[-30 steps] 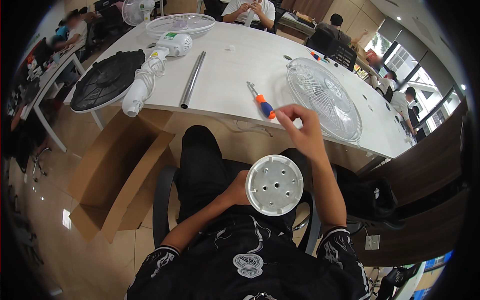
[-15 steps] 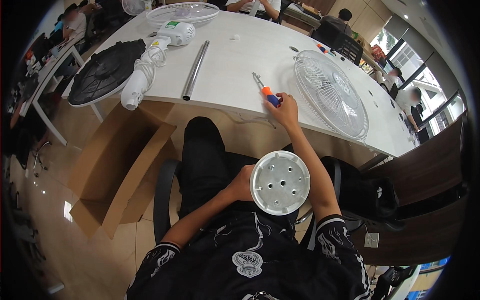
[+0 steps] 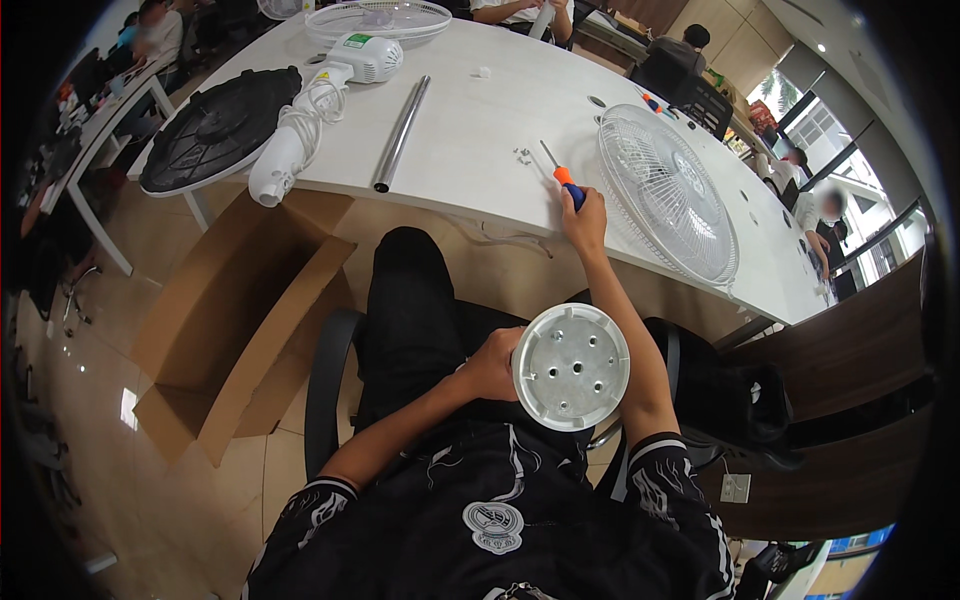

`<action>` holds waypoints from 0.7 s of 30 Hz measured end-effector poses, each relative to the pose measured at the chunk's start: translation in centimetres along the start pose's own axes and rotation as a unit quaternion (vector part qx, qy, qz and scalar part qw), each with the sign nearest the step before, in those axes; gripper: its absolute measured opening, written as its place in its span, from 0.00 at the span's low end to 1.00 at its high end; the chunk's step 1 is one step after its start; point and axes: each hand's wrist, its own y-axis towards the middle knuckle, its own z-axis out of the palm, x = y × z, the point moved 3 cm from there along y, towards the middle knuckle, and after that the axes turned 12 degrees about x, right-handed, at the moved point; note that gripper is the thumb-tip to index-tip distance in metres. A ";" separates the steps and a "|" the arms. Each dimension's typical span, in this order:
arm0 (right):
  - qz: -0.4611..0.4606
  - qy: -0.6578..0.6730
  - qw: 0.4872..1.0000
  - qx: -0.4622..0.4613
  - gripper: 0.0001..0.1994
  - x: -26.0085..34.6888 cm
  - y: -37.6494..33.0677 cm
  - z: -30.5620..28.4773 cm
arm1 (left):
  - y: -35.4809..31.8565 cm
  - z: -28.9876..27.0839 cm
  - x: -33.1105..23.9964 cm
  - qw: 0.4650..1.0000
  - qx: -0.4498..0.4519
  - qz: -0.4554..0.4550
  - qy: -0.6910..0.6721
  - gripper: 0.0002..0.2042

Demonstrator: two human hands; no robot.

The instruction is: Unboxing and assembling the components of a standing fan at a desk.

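My left hand (image 3: 492,366) grips a round pale-grey piece (image 3: 571,367) over my lap. Its flat face, with several holes and a raised rim, is turned up; the fingers are partly hidden behind it. At the table's near edge my right hand (image 3: 586,222) is closed around the blue and orange handle of a screwdriver (image 3: 569,190). The shaft points away from me, up and to the left. Several small screws (image 3: 522,156) lie on the table just left of the shaft.
On the white table (image 3: 470,130) are a chrome tube (image 3: 404,135), a white fan body with coiled cord (image 3: 285,155), a black round base (image 3: 222,125) and white fan grilles (image 3: 668,190). An open cardboard box (image 3: 250,320) stands on the floor at left. Other people sit beyond the table.
My right hand has moved the screwdriver rightward, so its shaft no longer overlaps the screws. The round piece in my left hand sits slightly further right in view.
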 end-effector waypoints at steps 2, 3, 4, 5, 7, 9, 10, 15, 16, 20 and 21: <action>0.018 -0.020 1.000 -0.003 0.19 -0.4 0.4 0.1 | 0.0 0.0 0.0 1.000 0.000 0.020 0.006 0.21; 0.026 -0.031 0.999 -0.007 0.19 -0.5 0.6 0.2 | 0.0 0.1 0.2 1.000 0.011 0.006 0.010 0.21; 0.037 -0.042 0.998 -0.008 0.20 -0.7 0.7 0.3 | 0.0 0.0 0.2 1.000 0.012 0.003 0.011 0.21; 0.033 -0.040 0.999 -0.011 0.20 -0.7 0.9 0.4 | -0.1 0.0 0.2 1.000 0.004 0.009 0.006 0.21; 0.045 -0.054 0.997 -0.017 0.19 -0.9 1.0 0.5 | -0.1 -0.1 0.3 1.000 0.012 0.000 0.010 0.21; 0.037 -0.077 0.996 -0.029 0.20 -0.9 1.0 0.5 | -0.1 -0.1 0.3 1.000 0.011 0.002 0.009 0.20; 0.024 -0.099 0.994 -0.046 0.20 -0.8 1.0 0.4 | -0.2 -0.1 0.3 1.000 0.010 0.002 0.008 0.20; 0.032 -0.095 0.994 -0.040 0.20 -0.9 1.0 0.3 | -0.2 0.0 0.6 1.000 0.004 -0.015 -0.022 0.20; 0.033 -0.090 0.995 -0.038 0.21 -0.8 0.9 0.3 | -0.1 0.0 0.6 1.000 0.002 -0.012 -0.026 0.20; 0.021 -0.100 0.994 -0.047 0.21 0.2 0.4 0.1 | -0.1 0.0 0.4 0.999 -0.003 0.005 -0.032 0.20; -0.002 -0.116 0.990 -0.084 0.21 0.7 0.2 -0.1 | -0.1 0.0 0.6 0.999 0.009 -0.016 -0.029 0.20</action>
